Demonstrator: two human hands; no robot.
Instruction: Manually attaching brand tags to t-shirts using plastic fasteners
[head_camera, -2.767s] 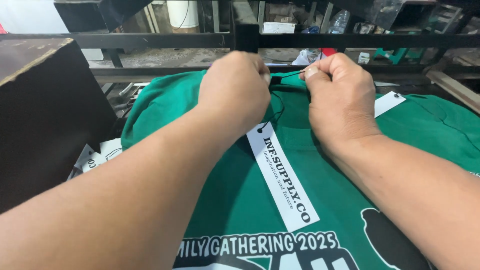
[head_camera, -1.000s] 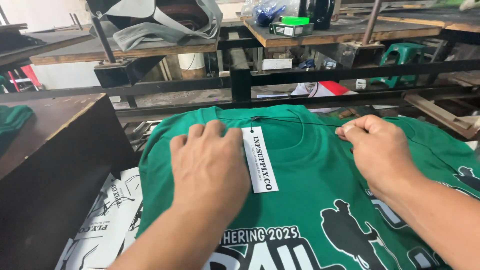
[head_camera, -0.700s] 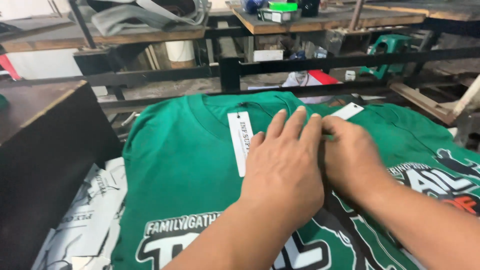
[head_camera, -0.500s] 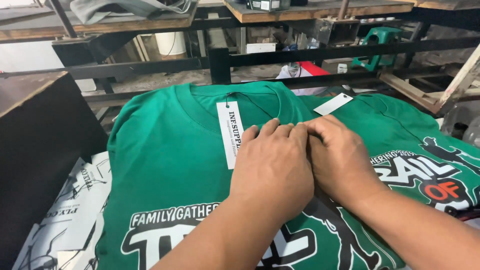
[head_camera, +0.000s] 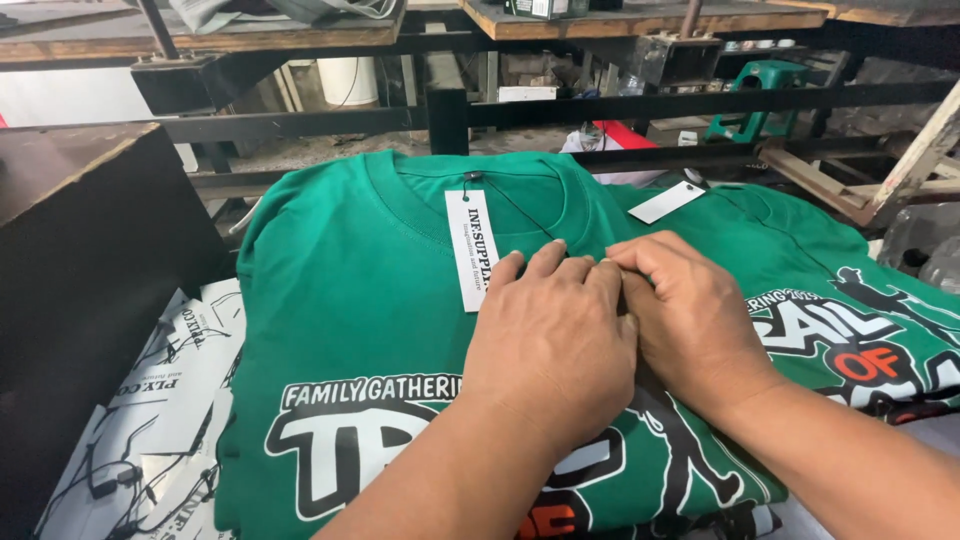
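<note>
A green printed T-shirt (head_camera: 340, 300) lies flat, front up, on top of a stack. A long white hang tag (head_camera: 471, 250) hangs on a black string from its collar. My left hand (head_camera: 550, 340) rests palm down on the shirt's chest, fingers together. My right hand (head_camera: 690, 320) lies beside it on the shirt's right edge, its fingers touching the left hand's fingers. What the fingertips pinch is hidden. A second green printed T-shirt (head_camera: 850, 300) with its own white tag (head_camera: 667, 202) lies to the right, partly under the first.
A dark wooden box (head_camera: 80, 260) stands at the left. White printed plastic bags (head_camera: 160, 400) lie under the stack's left side. Black metal rails (head_camera: 600, 105) and wooden shelves (head_camera: 230, 30) cross the back. A green stool (head_camera: 765, 90) stands behind.
Both hands left the collar and slid down onto the shirt's chest, coming together side by side. The view has shifted, so the shirt sits more to the left.
</note>
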